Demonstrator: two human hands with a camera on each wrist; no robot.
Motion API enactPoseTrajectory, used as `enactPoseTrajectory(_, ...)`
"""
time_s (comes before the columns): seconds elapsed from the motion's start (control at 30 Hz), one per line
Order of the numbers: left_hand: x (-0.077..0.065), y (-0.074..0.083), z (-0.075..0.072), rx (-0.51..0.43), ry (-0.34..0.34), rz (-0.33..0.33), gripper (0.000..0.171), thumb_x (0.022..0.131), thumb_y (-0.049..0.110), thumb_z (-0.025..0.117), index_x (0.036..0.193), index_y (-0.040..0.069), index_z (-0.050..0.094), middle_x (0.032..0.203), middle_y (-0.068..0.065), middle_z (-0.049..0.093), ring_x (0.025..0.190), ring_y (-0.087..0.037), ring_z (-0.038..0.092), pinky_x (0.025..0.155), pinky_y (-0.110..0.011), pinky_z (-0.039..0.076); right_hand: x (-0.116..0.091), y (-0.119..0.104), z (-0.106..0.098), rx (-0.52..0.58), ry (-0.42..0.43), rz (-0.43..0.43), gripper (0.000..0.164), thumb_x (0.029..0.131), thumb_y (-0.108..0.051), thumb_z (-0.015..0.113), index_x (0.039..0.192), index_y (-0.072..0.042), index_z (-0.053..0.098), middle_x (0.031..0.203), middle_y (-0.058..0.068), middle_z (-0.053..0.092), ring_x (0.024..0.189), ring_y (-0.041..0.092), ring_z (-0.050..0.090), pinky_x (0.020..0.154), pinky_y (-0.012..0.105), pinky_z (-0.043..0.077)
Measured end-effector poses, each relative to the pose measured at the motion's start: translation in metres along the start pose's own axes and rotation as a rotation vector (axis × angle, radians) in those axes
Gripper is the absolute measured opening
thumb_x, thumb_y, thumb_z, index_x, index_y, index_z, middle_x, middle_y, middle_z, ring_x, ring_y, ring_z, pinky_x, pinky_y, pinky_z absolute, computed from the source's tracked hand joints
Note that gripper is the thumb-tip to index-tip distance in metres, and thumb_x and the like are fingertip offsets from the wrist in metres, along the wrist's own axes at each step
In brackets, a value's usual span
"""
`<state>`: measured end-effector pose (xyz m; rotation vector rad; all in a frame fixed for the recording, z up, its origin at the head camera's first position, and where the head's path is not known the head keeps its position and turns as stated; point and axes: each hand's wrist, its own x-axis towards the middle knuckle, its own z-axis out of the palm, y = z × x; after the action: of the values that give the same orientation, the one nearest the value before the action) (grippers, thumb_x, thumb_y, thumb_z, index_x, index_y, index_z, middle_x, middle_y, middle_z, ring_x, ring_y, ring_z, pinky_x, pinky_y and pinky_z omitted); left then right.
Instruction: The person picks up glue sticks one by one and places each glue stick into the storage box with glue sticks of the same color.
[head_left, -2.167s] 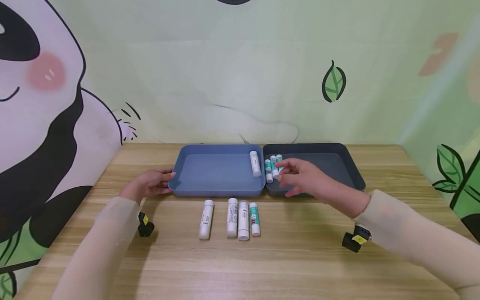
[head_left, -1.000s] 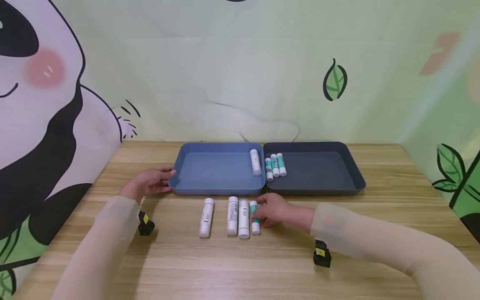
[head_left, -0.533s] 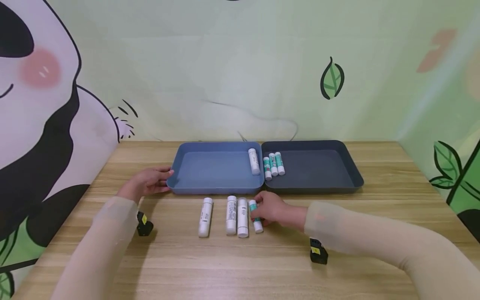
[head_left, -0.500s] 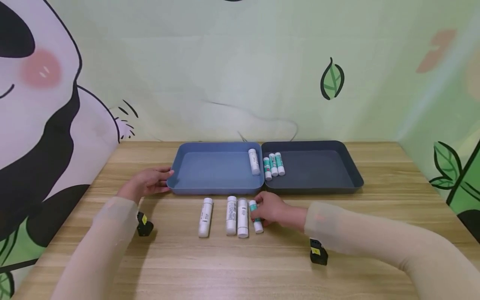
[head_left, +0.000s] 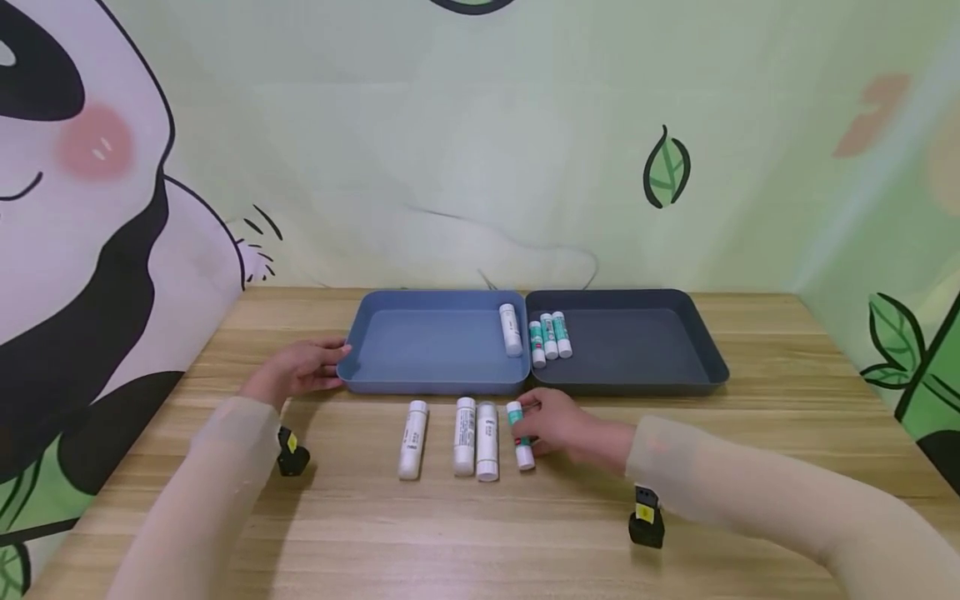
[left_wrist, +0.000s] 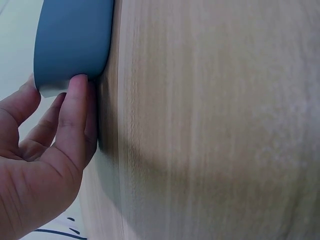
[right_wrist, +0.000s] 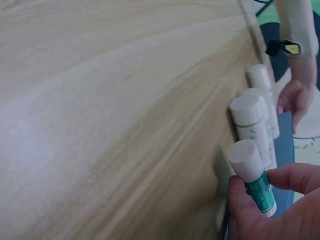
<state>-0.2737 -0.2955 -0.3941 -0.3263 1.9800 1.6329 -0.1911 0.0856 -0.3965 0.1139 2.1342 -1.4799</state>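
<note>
A small green-and-white glue stick (head_left: pixel 524 454) is pinched between the thumb and fingers of my right hand (head_left: pixel 558 423), just right of the other sticks. The right wrist view shows its white end (right_wrist: pixel 245 155) standing out beyond the fingertips. My left hand (head_left: pixel 303 367) touches the left end of the blue tray (head_left: pixel 435 387); in the left wrist view its fingertips rest at the tray's corner (left_wrist: pixel 75 55). Beside the held stick lie larger white glue sticks: two side by side, one white glue stick (head_left: pixel 464 437) and another (head_left: pixel 487 443), and a third (head_left: pixel 412 440) further left.
One white glue stick (head_left: pixel 511 330) lies in the blue tray along its right wall. The dark grey tray (head_left: pixel 637 389) adjoins it, with three small green-and-white glue sticks (head_left: pixel 550 337) at its left side. Behind the wooden table (head_left: pixel 450 542) hangs a printed backdrop.
My right hand has come from over the dark tray down to the small glue stick, gripped it and drawn it slightly right, away from the white ones. The left hand has stayed at the blue tray.
</note>
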Motion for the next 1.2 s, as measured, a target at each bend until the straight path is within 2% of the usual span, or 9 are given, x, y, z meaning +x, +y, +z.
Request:
enactPoseTrajectory(0.23, -0.001, -0.002, 0.001, 0.008, -0.006, 0.01, 0.07, 0.109, 0.024, 0.047, 0.164, 0.003, 0.008, 0.089, 0.013, 0.063, 0.083, 0.001, 0.062, 0.078, -0.017, 0.06, -0.008, -0.011, -0.018, 0.055, -0.094, -0.007, 0.058, 0.095, 0.002, 0.059, 0.149, 0.007, 0.04, 0.128, 0.02, 0.059, 0.097, 0.019, 0.063, 0.083, 0.034, 0.061)
enactPoseTrajectory(0.4, -0.001, -0.002, 0.001, 0.005, -0.003, 0.003, 0.07, 0.109, 0.024, 0.047, 0.164, 0.003, 0.009, 0.09, 0.011, 0.062, 0.084, 0.0, 0.061, 0.079, -0.017, 0.06, -0.02, -0.03, -0.031, 0.065, -0.149, -0.03, 0.059, 0.101, -0.002, 0.056, 0.155, 0.006, 0.034, 0.144, 0.025, 0.051, 0.107, 0.02, 0.062, 0.091, 0.034, 0.062)
enactPoseTrajectory(0.6, 0.001, -0.001, 0.002, 0.002, 0.005, -0.001, 0.07, 0.109, 0.024, 0.047, 0.164, 0.004, 0.01, 0.091, 0.012, 0.062, 0.084, 0.0, 0.061, 0.079, -0.017, 0.06, -0.031, -0.058, -0.048, 0.092, -0.169, -0.074, 0.062, 0.102, -0.004, 0.054, 0.159, 0.0, 0.03, 0.148, 0.024, 0.046, 0.108, 0.019, 0.062, 0.097, 0.035, 0.06)
enactPoseTrajectory(0.7, 0.0, -0.001, 0.001, 0.003, 0.008, -0.006, 0.069, 0.109, 0.025, 0.047, 0.164, 0.005, 0.011, 0.091, 0.011, 0.062, 0.084, 0.0, 0.061, 0.08, -0.018, 0.06, -0.033, -0.071, -0.059, 0.093, -0.17, -0.105, 0.062, 0.103, -0.004, 0.052, 0.16, -0.002, 0.029, 0.149, 0.024, 0.045, 0.107, 0.016, 0.062, 0.097, 0.033, 0.06)
enactPoseTrajectory(0.83, 0.0, 0.0, 0.001, 0.011, 0.013, -0.008, 0.069, 0.109, 0.025, 0.047, 0.165, 0.005, 0.011, 0.092, 0.011, 0.062, 0.084, 0.0, 0.061, 0.081, -0.018, 0.061, -0.037, -0.088, -0.075, 0.082, -0.148, -0.133, 0.062, 0.104, -0.006, 0.052, 0.161, -0.004, 0.028, 0.151, 0.024, 0.043, 0.102, 0.014, 0.063, 0.09, 0.026, 0.061)
enactPoseTrajectory(0.93, 0.0, 0.0, 0.002, 0.016, 0.011, -0.007, 0.069, 0.109, 0.025, 0.047, 0.165, 0.005, 0.011, 0.092, 0.011, 0.062, 0.084, 0.0, 0.061, 0.081, -0.018, 0.061, -0.039, -0.099, -0.088, 0.095, -0.134, -0.13, 0.062, 0.104, -0.008, 0.053, 0.161, -0.004, 0.028, 0.145, 0.02, 0.047, 0.096, 0.011, 0.064, 0.085, 0.022, 0.062)
enactPoseTrajectory(1.07, 0.0, 0.0, 0.002, 0.017, 0.01, -0.006, 0.069, 0.109, 0.025, 0.048, 0.164, 0.005, 0.011, 0.093, 0.011, 0.062, 0.084, 0.0, 0.062, 0.081, -0.018, 0.061, -0.041, -0.111, -0.103, 0.117, -0.136, -0.14, 0.062, 0.105, -0.009, 0.053, 0.161, -0.004, 0.027, 0.121, 0.006, 0.059, 0.085, 0.005, 0.067, 0.081, 0.02, 0.062)
enactPoseTrajectory(1.2, 0.0, 0.0, 0.002, 0.016, 0.009, -0.002, 0.069, 0.109, 0.025, 0.048, 0.164, 0.004, 0.011, 0.093, 0.011, 0.062, 0.085, 0.0, 0.062, 0.08, -0.018, 0.061, -0.041, -0.122, -0.116, 0.124, -0.137, -0.162, 0.064, 0.105, -0.011, 0.054, 0.162, -0.004, 0.025, 0.102, -0.004, 0.064, 0.08, 0.004, 0.068, 0.079, 0.02, 0.062)
